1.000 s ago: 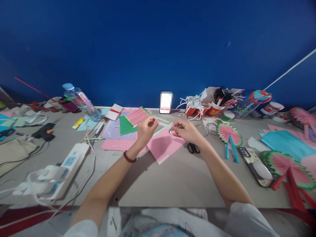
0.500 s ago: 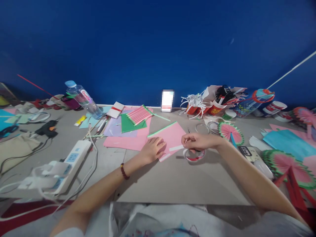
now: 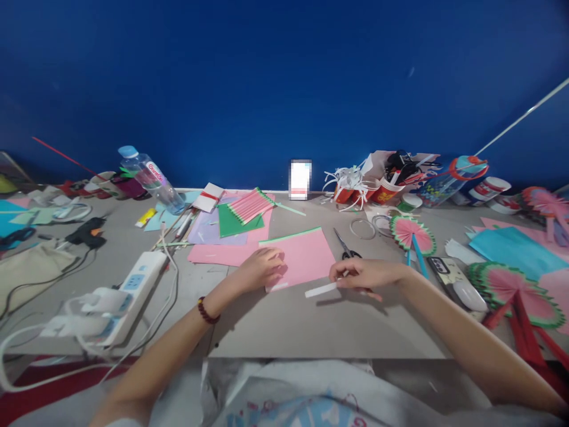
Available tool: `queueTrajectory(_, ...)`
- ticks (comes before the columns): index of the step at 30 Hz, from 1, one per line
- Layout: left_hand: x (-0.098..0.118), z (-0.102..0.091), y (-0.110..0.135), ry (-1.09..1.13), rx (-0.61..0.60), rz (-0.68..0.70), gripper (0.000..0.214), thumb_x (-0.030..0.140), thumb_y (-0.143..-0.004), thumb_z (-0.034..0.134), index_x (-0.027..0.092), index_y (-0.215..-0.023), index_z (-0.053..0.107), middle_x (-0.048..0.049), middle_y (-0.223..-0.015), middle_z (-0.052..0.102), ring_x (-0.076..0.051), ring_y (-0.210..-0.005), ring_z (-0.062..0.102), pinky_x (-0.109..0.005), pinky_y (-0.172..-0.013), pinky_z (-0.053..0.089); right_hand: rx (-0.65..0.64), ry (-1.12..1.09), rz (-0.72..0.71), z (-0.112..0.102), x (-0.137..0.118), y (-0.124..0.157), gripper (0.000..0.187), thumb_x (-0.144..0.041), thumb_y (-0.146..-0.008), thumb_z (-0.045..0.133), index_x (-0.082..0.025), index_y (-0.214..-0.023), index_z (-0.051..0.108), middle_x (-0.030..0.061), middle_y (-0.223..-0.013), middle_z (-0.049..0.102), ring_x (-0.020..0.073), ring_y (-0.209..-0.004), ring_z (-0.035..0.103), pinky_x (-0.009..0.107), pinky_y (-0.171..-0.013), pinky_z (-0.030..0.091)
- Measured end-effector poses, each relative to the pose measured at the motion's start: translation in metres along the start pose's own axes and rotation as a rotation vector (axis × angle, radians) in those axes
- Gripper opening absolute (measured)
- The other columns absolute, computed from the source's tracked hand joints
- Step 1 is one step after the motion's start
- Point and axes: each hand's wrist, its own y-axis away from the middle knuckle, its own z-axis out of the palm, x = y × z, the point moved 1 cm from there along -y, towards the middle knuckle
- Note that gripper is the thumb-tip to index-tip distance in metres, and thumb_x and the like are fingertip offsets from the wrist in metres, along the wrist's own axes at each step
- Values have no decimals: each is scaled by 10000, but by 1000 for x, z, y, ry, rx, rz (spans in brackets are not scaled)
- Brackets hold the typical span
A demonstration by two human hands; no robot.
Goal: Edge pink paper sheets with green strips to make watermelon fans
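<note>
A sheet of pink paper [image 3: 306, 255] with a green strip along its far edge lies flat in front of me. My left hand [image 3: 262, 267] rests on the sheet's left side, fingers laid over it and not gripping. A short white strip of tape [image 3: 280, 286] sits at the paper's near left edge. Just off the near right corner, my right hand [image 3: 355, 274] pinches one end of another white strip, apparently double-sided tape [image 3: 320, 290], held low over the table. Scissors [image 3: 344, 243] lie behind that hand. The tape roll seen earlier cannot be made out clearly under the fingers.
Left stand a power strip [image 3: 137, 290] with cables, a glue gun [image 3: 89, 233] and a leaning bottle [image 3: 153, 178]. A pleated pink paper [image 3: 251, 206] lies on green card. Right are tape rings [image 3: 362, 229], paper fans [image 3: 412, 235], a phone [image 3: 442, 267] and cups of tools [image 3: 386, 193].
The pink sheet has turned so its green edge is more level. My left hand moved left with it. My right hand has drawn the tape strip off the sheet toward me; the scissors now show.
</note>
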Motion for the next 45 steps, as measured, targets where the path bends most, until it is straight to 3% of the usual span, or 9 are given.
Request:
queueTrajectory(5, 22, 3, -2, 440, 99, -84, 265, 326, -961, 447, 187, -1017, 665, -80, -1045, 661, -182, -992, 603, -313, -892, 460, -11, -89, -29, 12, 4, -18, 349, -478, -852, 590, -171, -979, 484, -113, -536, 452, 42, -338, 439, 142, -325, 335)
queueTrajectory(7, 34, 9, -3, 624, 50, -178, 314, 379, -955, 448, 162, -1070, 645, -73, -969, 676, -156, -823, 624, -272, -752, 492, -15, -120, -45, 16, 2, -23, 362, -481, -842, 607, -177, -984, 473, -117, -548, 452, 39, -341, 441, 142, -327, 358)
queueTrajectory(9, 44, 15, -5, 654, -16, -230, 356, 422, -952, 436, 146, -1062, 635, -46, -860, 665, -133, -677, 585, -247, -633, 469, -21, -132, -45, 19, -2, -24, 379, -494, -837, 614, -181, -992, 466, -122, -553, 437, 39, -345, 438, 144, -328, 377)
queueTrajectory(13, 52, 15, -10, 491, -24, -160, 406, 391, -991, 314, 154, -945, 640, -61, -882, 652, -167, -799, 587, -280, -763, 467, -41, -73, -43, 24, -5, -18, 383, -511, -859, 588, -182, -1013, 467, -115, -588, 434, 31, -350, 440, 137, -324, 369)
queueTrajectory(20, 31, 14, -36, 296, -94, -106, 424, 275, -990, 284, 246, -1391, 417, -66, -1392, 502, -184, -1194, 528, -296, -972, 430, -109, -125, -100, 35, 10, -18, 360, -490, -852, 612, -179, -992, 495, -85, -667, 482, 29, -405, 487, 132, -359, 389)
queueTrajectory(24, 23, 18, -57, -29, -154, 50, 331, 183, -956, 380, 224, -1226, 568, -73, -1298, 569, -211, -1171, 543, -322, -951, 435, -80, -307, -214, 46, 23, -23, 364, -471, -804, 677, -165, -921, 518, -76, -606, 537, 39, -404, 485, 138, -375, 383)
queueTrajectory(29, 20, 21, -68, -246, -93, 239, 219, 252, -944, 495, 231, -1120, 624, -85, -1245, 578, -238, -1189, 499, -372, -1007, 377, 87, -552, -390, 62, 48, -30, 383, -457, -729, 750, -152, -784, 525, -92, -450, 490, 31, -320, 379, 134, -323, 290)
queueTrajectory(33, 20, 27, -63, -293, -64, 179, 298, 307, -979, 422, 258, -1229, 577, -90, -1365, 492, -244, -1249, 452, -379, -1002, 369, 194, -755, -500, 72, 63, -32, 413, -512, -764, 700, -189, -717, 446, -135, -346, 354, 27, -254, 261, 140, -301, 289)
queueTrajectory(45, 25, 43, -50, -373, -31, -14, 436, 446, -945, 441, 231, -1314, 525, -132, -1253, 517, -301, -1070, 494, -446, -917, 390, 536, -874, -465, 78, 62, -16, 352, -482, -800, 676, -220, -808, 441, -139, -464, 380, 4, -248, 172, 117, -217, 230)
